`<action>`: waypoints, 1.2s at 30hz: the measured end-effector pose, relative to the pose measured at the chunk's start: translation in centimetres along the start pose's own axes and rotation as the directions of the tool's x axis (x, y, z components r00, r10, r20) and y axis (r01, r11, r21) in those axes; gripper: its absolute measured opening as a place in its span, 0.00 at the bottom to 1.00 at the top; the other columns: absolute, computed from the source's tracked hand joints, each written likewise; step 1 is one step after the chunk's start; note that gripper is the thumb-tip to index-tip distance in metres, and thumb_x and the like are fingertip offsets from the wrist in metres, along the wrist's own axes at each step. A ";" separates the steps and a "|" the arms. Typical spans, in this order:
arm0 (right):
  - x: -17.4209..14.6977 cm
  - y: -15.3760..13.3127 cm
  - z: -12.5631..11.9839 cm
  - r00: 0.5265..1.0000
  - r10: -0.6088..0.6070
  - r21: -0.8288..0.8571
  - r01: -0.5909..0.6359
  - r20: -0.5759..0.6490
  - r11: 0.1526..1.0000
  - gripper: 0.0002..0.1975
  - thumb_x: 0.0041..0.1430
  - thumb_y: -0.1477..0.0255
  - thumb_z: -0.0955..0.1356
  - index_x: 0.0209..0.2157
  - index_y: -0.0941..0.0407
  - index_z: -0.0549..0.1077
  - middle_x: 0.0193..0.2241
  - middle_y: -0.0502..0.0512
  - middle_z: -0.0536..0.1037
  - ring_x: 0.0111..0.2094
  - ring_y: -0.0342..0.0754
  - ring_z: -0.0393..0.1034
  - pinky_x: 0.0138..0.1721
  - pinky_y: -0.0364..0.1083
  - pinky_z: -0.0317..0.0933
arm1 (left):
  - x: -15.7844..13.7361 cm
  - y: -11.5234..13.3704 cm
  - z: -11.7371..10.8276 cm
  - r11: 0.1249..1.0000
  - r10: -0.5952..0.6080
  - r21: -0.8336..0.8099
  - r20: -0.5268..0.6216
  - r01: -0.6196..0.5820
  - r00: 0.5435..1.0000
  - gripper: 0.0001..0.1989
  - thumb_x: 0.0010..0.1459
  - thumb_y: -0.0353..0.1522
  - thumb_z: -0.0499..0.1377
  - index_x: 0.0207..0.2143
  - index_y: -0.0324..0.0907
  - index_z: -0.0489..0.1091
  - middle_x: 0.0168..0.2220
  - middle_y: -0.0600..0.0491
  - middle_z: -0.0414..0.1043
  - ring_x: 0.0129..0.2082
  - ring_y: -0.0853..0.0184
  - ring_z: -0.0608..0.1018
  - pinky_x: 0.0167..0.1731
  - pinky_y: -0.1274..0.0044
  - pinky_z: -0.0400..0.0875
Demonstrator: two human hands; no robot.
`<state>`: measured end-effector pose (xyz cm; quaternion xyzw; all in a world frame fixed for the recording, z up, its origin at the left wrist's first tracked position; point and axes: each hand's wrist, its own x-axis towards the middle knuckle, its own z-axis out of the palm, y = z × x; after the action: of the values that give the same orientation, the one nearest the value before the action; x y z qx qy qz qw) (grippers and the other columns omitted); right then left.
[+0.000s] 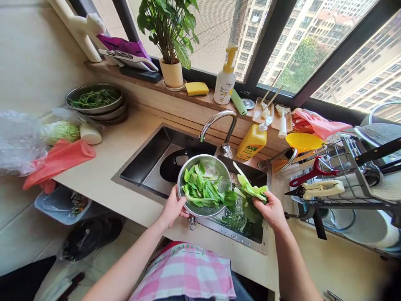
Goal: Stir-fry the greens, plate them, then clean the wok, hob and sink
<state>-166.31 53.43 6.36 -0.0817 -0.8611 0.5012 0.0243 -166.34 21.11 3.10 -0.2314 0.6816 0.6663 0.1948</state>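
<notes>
My left hand [173,207] grips the rim of a round metal strainer [219,167], thumb over the edge. Green leafy vegetables [203,190] lie inside it, and one leaf hangs over its right side. To the right, my right hand [272,210] is closed around a bunch of leafy greens [252,188] with pale stalks pointing up and left. This bunch is above the right basin of the sink [261,234], where water and more greens show. The strainer is held over the middle of the sink and covers part of both basins.
A faucet [233,121] arches behind the strainer, beside a yellow detergent bottle [252,142]. At right stands a dish rack [347,167] with scissors and a red peeler. Stacked bowls [95,104], a cabbage [62,133] and a pink glove [62,161] sit at left.
</notes>
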 end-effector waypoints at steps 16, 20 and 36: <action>1.0 -2.9 7.7 0.855 -0.239 -0.126 0.329 0.461 0.936 0.20 0.57 0.64 0.66 0.51 0.53 0.70 0.49 0.58 0.74 0.48 0.52 0.70 0.50 0.51 0.63 | -1.2 0.6 1.2 0.988 -0.095 -0.111 0.081 0.104 0.992 0.24 0.53 0.27 0.52 0.53 0.43 0.53 0.27 0.56 0.71 0.15 0.73 0.72 0.14 0.78 0.74; 5.0 1.9 5.2 0.995 -0.099 -0.037 0.098 -0.014 0.994 0.20 0.61 0.59 0.61 0.47 0.56 0.72 0.40 0.58 0.78 0.39 0.49 0.73 0.43 0.49 0.66 | -0.9 1.1 0.1 0.994 -0.057 -0.097 0.003 0.057 0.998 0.21 0.51 0.26 0.53 0.49 0.44 0.55 0.27 0.57 0.70 0.16 0.71 0.73 0.14 0.76 0.75; 11.5 18.5 16.2 0.890 0.405 -0.218 -0.362 0.207 0.906 0.53 0.42 0.52 0.73 0.64 0.60 0.49 0.60 0.69 0.59 0.60 0.58 0.56 0.56 0.49 0.54 | -3.0 -0.2 -5.2 0.976 -0.122 -0.213 -0.343 0.049 0.931 0.16 0.47 0.28 0.58 0.40 0.45 0.61 0.21 0.59 0.70 0.16 0.70 0.72 0.14 0.76 0.74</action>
<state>-177.46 50.30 -18.17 -0.1893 -0.8644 0.4251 -0.1902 -163.61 16.06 4.87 -0.3957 0.6239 0.6698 0.0735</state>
